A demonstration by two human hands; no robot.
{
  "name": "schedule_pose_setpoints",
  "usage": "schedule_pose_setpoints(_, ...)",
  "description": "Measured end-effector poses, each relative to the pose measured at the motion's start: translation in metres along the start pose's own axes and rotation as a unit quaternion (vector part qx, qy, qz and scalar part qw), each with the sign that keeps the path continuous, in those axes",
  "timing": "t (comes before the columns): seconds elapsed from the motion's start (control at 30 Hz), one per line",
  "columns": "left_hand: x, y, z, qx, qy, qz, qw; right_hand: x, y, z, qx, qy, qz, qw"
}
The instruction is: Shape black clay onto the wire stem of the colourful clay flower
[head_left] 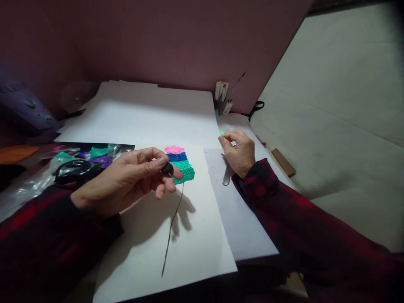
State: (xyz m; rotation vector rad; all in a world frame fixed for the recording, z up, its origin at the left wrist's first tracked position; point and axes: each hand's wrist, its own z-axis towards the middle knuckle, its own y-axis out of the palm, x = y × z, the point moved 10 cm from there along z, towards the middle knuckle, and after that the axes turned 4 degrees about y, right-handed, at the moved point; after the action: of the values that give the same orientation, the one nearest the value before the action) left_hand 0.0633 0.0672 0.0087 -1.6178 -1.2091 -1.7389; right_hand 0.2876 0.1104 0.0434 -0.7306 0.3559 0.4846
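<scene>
My left hand pinches a small lump of black modelling clay between thumb and index finger, the other fingers loosely curled. It hovers over a white sheet of paper. On that sheet, textured bands of pink, blue and green clay lie one below another, with a thin black line running down from the green. To the right, the fingers of my right hand are pinched together; what they hold is hidden. A clear plastic handle shows below that hand, and a bit of light green by its fingertips.
Plastic bags with coloured clay and a black packet lie at left. Large white sheets cover the back of the table. A holder with pens and brushes stands by the wall. Brown cardboard lies at right.
</scene>
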Motion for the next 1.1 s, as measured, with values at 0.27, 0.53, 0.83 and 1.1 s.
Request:
schedule_pose_setpoints(0.27, 0.005, -0.014, 0.000, 0.042, 0.033, -0.024, 0.998, -0.001, 0.001, 0.000, -0.005, 0.000, 0.002, 1.000)
schedule_pose_setpoints(0.53, 0.016, -0.026, 0.000, 0.082, 0.072, -0.013, 0.994, -0.003, 0.001, 0.000, -0.006, -0.007, 0.013, 1.000)
schedule_pose_setpoints(0.83, 0.008, -0.033, 0.004, 0.130, 0.061, 0.001, 0.990, -0.003, 0.001, 0.000, -0.008, -0.007, 0.014, 1.000)
schedule_pose_setpoints(1.1, 0.010, -0.037, 0.003, 0.119, 0.072, 0.019, 0.990, -0.003, 0.001, 0.000, -0.012, -0.009, 0.018, 1.000)
